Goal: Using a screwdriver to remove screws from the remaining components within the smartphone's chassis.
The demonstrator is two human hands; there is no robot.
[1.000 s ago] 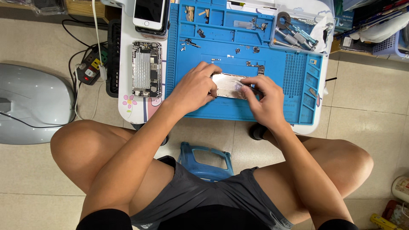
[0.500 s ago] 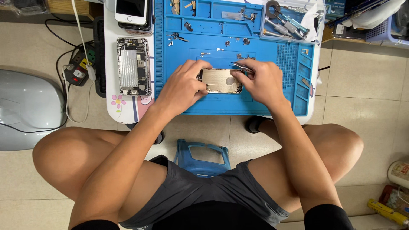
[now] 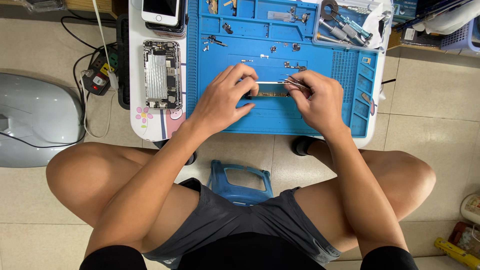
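- Hands meet at the middle of the blue mat (image 3: pixel 220 75), on a low white table (image 3: pixel 150 122)
- Left hand (image 3: pixel 220 100) pinches the phone part (image 3: pixel 272 89) between thumb and fingers, holding it tipped up on its edge above the mat
- Right hand (image 3: pixel 320 97) is pressed together around thin tweezers (image 3: pixel 292 82), tips at the part's top edge
- Risk, as I judge it: the part is held on edge by a light pinch, so a push from the tweezers could twist it loose and drop it flat on the mat
- Risk: a slip of the sharp tips could scratch the part or jab the left thumb just beside them
- Risk: loose screws (image 3: pixel 295 65) lie near the hands; a brushing wrist could scatter them off the mat
- Count: two phones at the table's left, one opened phone (image 3: pixel 161 74) showing its insides, one white phone (image 3: pixel 161 11) above it, face up
- Count: one tool tray (image 3: pixel 350 25) at top right with several drivers, too crowded to number
- Count: one power strip (image 3: pixel 97 77) on the floor, one blue stool (image 3: pixel 241 181) between the knees, one grey case (image 3: pixel 35 117) far left
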